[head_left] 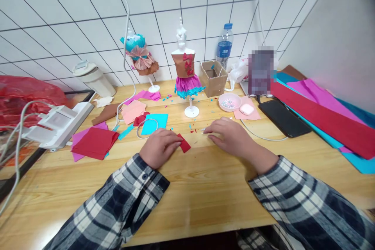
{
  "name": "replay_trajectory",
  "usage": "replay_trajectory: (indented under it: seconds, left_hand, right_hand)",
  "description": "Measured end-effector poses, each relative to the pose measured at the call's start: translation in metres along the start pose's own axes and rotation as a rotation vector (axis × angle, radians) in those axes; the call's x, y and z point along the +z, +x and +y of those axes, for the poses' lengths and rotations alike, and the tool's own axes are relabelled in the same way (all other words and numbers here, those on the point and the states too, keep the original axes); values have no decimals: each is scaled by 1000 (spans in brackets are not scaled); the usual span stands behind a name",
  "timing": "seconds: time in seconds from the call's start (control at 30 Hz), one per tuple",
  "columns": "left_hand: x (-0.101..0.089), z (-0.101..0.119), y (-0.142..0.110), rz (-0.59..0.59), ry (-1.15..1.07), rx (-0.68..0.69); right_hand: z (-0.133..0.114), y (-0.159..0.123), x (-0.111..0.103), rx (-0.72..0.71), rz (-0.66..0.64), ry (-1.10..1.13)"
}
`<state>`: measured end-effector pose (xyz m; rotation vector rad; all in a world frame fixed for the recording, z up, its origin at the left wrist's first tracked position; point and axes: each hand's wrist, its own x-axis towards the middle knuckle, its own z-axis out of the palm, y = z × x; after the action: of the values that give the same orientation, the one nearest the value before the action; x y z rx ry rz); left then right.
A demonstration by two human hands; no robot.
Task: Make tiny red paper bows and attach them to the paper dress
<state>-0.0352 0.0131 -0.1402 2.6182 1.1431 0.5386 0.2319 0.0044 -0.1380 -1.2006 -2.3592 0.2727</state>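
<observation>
My left hand [160, 146] rests near the table's middle, its thumb and fingers closed on the edge of a small red paper piece [184, 144]. My right hand [230, 136] is to the right, fingers curled down to the tabletop. At its fingertips a small silvery item [202, 129] shows, too small and covered to name. Behind both hands stands a white mini dress form [191, 111] wearing a brown paper bodice [178, 64] with red bows and a magenta skirt [189, 84] edged in blue. Left of it is a turquoise paper square [159, 122] with a metal ring [137, 131].
Red paper sheets [95, 144] and a white power strip [68, 127] lie left. A second dressed form [143, 56], cardboard box [212, 82], water bottle [225, 47] and pink bead bowl [230, 103] stand behind. At right are a black phone [284, 117] and long paper strips [325, 119].
</observation>
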Motion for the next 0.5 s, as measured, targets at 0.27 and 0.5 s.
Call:
replay_trajectory:
  seconds: [0.27, 0.5]
  left_hand:
    - [6, 14, 3, -61, 27, -92]
    - [3, 10, 2, -97, -2, -26]
  right_hand:
    - [-25, 8, 34, 30, -142, -113]
    - [-20, 52, 40, 55, -100, -381]
